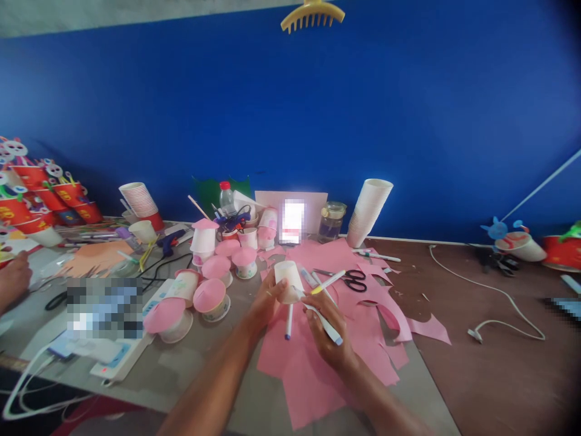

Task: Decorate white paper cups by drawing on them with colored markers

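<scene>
My left hand [267, 298] is closed around a small white paper cup [287, 283], which it holds up over the pink paper [313, 369]. In my right hand [327, 336] is a marker pen [330, 328] with a pale blue end, its tip at the cup's side. Any drawing on the cup is too small to make out. A white and yellow marker [333, 280] shows just above my right fingers; whether they hold it too I cannot tell. Below the cup lies another white marker [288, 324] with a blue end.
Black-handled scissors [356, 281] lie on pink scraps. Left stand several cups with pink paper cone tops [212, 297] and a power strip [122, 357]. Stacked paper cups [370, 212], a lidded jar [333, 221] and a lit phone [293, 221] stand behind. Another person's hand [13, 280] is far left.
</scene>
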A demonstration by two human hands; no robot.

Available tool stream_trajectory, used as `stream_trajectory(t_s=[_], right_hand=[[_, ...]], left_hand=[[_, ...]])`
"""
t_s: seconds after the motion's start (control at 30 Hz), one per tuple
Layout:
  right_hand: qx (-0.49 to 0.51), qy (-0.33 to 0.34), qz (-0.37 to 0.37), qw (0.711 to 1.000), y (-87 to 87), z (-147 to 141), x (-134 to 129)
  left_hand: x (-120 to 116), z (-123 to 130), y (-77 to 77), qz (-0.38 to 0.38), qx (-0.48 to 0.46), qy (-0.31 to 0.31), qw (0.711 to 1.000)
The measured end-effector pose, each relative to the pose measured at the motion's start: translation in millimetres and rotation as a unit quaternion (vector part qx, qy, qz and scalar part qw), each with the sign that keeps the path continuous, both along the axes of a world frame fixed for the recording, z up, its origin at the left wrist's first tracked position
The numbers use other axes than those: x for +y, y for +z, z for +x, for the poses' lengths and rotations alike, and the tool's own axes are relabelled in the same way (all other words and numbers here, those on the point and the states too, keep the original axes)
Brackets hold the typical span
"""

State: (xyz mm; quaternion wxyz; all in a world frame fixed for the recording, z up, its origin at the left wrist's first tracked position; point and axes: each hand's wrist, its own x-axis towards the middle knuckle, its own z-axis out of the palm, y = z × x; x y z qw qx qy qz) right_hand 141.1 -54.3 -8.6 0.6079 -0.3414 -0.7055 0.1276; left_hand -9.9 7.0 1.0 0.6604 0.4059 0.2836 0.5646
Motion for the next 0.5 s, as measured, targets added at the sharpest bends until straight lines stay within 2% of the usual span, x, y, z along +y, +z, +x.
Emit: stream_trajectory(t_s=[0.17, 0.5], right_hand=[[-0.004, 0.014, 0.014, 1.0, 1.6, 0.5, -1.0], [0.013, 0.004, -0.013, 1.0, 3.5, 1.7, -0.9]], left_hand=[[0.2, 0.1, 0.1, 0.0, -0.004, 0.002, 1.0], [1.4, -1.0, -3.7, 0.002, -0.008, -0.014, 1.0]])
